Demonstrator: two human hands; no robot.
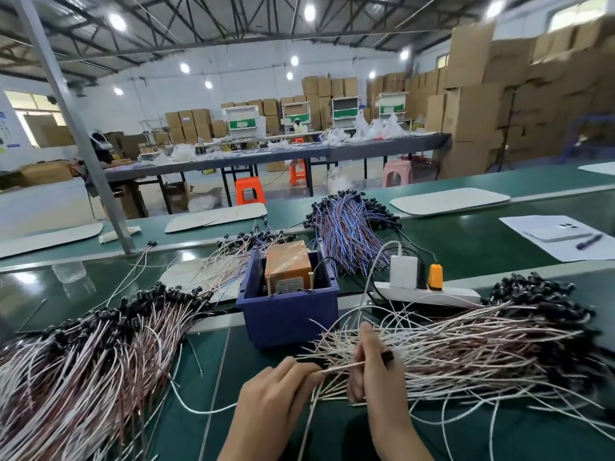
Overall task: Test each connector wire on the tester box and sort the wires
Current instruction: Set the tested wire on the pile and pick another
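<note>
Your left hand [276, 390] and right hand [374, 364] both pinched one thin pale connector wire [339, 367]. The black-tipped left heap [100, 344] looked sorted, while the tangled right heap [482, 347] probably awaited the orange metal tester box [289, 266].

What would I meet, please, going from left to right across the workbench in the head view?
Pile of pink-and-white wires → blue bin holding the tester box → white charger → orange plug → pen.
</note>
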